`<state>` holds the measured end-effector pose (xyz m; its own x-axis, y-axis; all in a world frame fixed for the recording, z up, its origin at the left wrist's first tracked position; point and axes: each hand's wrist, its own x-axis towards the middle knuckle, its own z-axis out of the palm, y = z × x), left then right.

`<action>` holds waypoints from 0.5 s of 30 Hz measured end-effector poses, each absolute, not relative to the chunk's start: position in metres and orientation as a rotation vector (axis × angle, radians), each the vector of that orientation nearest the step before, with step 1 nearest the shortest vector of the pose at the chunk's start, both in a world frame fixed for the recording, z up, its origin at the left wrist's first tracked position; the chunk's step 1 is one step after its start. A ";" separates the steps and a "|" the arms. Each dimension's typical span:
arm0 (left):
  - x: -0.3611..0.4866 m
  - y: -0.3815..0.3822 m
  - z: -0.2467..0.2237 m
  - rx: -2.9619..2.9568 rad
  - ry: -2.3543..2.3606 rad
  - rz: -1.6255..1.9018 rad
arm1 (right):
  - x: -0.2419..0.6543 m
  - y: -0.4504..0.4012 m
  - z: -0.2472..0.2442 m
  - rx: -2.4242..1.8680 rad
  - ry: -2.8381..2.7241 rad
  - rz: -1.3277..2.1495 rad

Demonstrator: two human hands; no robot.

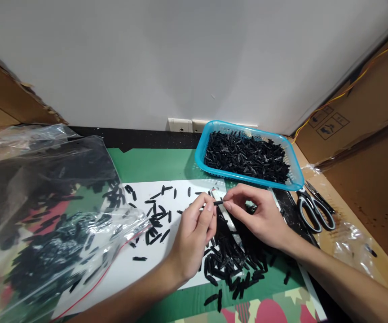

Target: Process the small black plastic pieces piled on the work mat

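Observation:
Both hands meet over the middle of the table, pinching one small black strip (218,202) between them. The strip's left end is in the fingertips of my left hand (194,233); its right end is between the thumb and forefinger of my right hand (263,217). Just beneath lies a narrow white bar (227,215), partly hidden by my right hand. Below the hands, a heap of similar black strips (226,255) spreads over white paper (160,273) and a green mat (153,163). More strips lie scattered left of my left hand.
A blue plastic basket (199,157) full of black pieces stands at the back right. On the left lies a clear zip bag (126,244) with black strips inside. Scissors (313,211) rest at the right, near a cardboard box (365,98). A white wall (130,58) rises behind.

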<state>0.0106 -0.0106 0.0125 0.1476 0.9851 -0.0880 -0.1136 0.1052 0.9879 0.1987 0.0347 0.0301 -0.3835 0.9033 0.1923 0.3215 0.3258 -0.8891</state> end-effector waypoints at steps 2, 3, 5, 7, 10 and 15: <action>0.011 -0.011 0.011 1.089 1.066 1.129 | 0.204 0.039 0.030 -1.139 -2.115 0.822; 0.011 -0.010 0.010 1.077 1.067 1.147 | 0.206 0.041 0.029 -1.162 -2.236 0.727; 0.011 -0.010 0.008 1.058 1.066 1.175 | 0.206 0.041 0.027 -1.189 -2.416 0.606; 0.011 -0.009 0.007 1.045 1.065 1.183 | 0.203 0.039 0.024 -1.219 -2.490 0.560; 0.011 -0.009 0.007 1.043 1.064 1.172 | 0.197 0.034 0.022 -1.304 -2.472 0.483; 0.011 -0.009 0.008 1.052 1.059 1.172 | 0.194 0.032 0.024 -1.368 -2.394 0.602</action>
